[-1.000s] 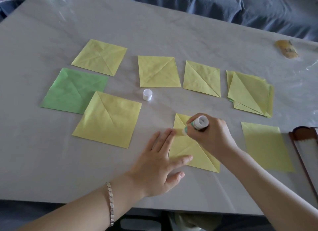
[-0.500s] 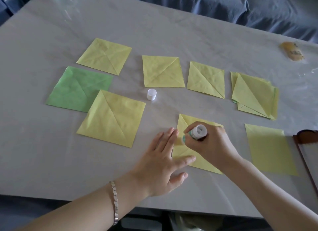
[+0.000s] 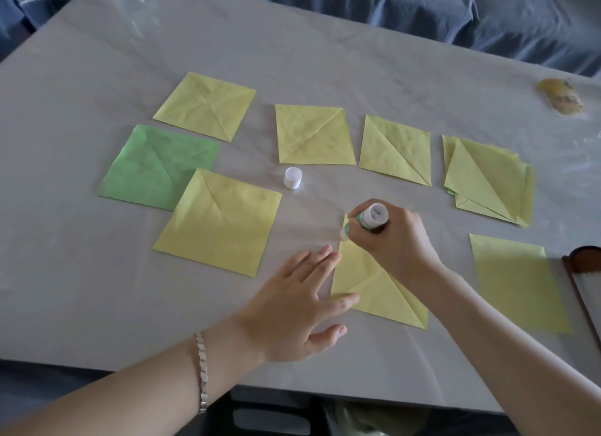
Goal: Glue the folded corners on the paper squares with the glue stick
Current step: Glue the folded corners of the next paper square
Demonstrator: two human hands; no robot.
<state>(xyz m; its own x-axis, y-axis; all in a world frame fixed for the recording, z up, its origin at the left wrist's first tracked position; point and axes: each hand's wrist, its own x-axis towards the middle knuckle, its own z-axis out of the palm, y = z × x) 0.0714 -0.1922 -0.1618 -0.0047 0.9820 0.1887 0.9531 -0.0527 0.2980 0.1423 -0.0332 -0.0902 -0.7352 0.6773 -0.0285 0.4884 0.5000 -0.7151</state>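
Note:
A yellow folded paper square lies near the table's front edge. My right hand grips a white and green glue stick and holds its tip down on the square's far left corner. My left hand lies flat with straight fingers, its fingertips pressing the square's left edge. The glue stick's white cap stands on the table beyond my hands.
Several more yellow squares and one green square are spread over the grey table. A stack of folded yellow squares lies at the right. A brown-framed object sits at the right edge.
My right hand has slid the glue stick up the square's left edge toward the far corner. My left hand has stayed flat on the paper's left side.

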